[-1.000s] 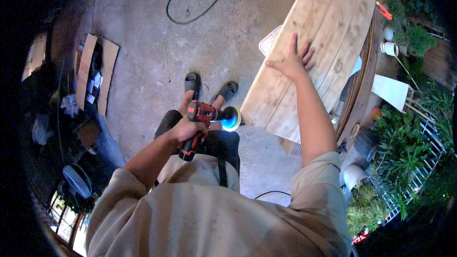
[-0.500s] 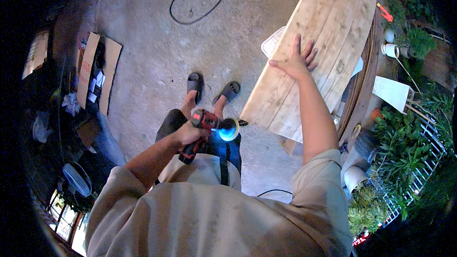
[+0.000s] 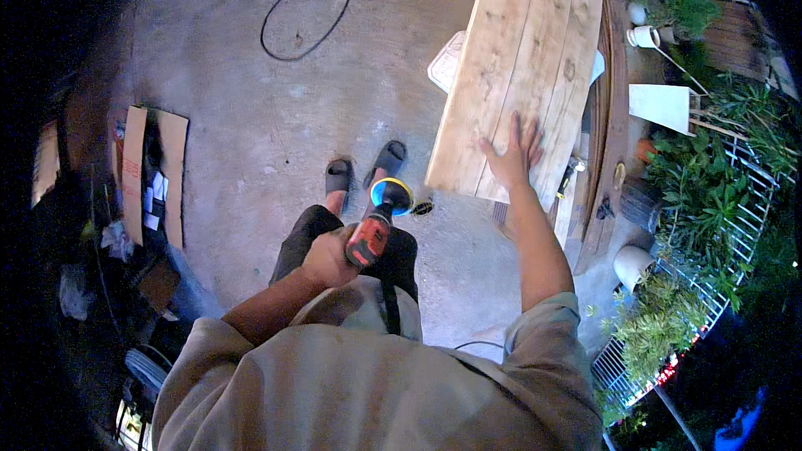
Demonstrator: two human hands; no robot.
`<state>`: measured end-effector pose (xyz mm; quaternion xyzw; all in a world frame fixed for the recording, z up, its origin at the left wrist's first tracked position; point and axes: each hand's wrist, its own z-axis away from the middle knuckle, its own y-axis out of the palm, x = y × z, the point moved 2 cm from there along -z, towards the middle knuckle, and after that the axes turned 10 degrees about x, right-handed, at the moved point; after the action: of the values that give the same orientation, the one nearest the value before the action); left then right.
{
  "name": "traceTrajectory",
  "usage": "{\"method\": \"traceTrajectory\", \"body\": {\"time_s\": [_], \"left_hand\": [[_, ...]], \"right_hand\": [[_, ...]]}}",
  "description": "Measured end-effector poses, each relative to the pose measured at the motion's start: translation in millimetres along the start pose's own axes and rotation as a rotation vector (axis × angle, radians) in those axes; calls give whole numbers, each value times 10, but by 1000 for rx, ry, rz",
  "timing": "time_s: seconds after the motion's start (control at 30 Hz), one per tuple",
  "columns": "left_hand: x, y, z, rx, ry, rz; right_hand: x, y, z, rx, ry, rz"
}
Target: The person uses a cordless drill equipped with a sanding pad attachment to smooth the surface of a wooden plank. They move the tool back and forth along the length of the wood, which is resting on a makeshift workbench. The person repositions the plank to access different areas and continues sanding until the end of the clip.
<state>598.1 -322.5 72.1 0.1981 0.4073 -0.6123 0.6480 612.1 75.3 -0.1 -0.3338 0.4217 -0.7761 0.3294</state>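
Note:
A red and black cordless drill (image 3: 369,240) is in my left hand (image 3: 329,257), whose fingers wrap round its grip. On the drill's front end sits a round pad (image 3: 393,195) with a yellow rim and a blue glow, held over my feet and left of the wooden board's near corner. The pale, knotted wooden board (image 3: 525,58), made of several joined planks, lies raised off the floor to the right. Near its close end, my right hand (image 3: 511,157) rests on top with the fingers spread, holding nothing.
A black cable loop (image 3: 266,29) lies on the concrete floor ahead. An opened cardboard box (image 3: 173,175) stands at left. Along the right are dark wooden planks (image 3: 609,159), white pots (image 3: 635,267), plants (image 3: 697,175) and a metal railing (image 3: 718,284).
The drill has swung from pointing right to pointing away from me. My right hand has slid nearer along the board. The whole view has turned, so the board stands more upright in it.

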Motion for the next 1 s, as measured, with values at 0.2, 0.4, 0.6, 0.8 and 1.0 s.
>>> {"method": "traceTrajectory", "body": {"time_s": [0.2, 0.4, 0.6, 0.8, 1.0], "left_hand": [[-282, 434, -65, 4, 5, -102], [-422, 921, -310, -159, 32, -82], [-437, 1135, -420, -371, -177, -84], [-503, 1264, -416, -438, -133, -145], [-550, 1357, -380, -486, -219, 1]], "right_hand": [[-163, 26, 19, 82, 215, -10], [22, -62, -262, 109, 149, 10], [94, -75, -274, 170, 174, 8], [58, -109, -263, 171, 178, -12], [47, -109, -261, 175, 171, -15]]}}
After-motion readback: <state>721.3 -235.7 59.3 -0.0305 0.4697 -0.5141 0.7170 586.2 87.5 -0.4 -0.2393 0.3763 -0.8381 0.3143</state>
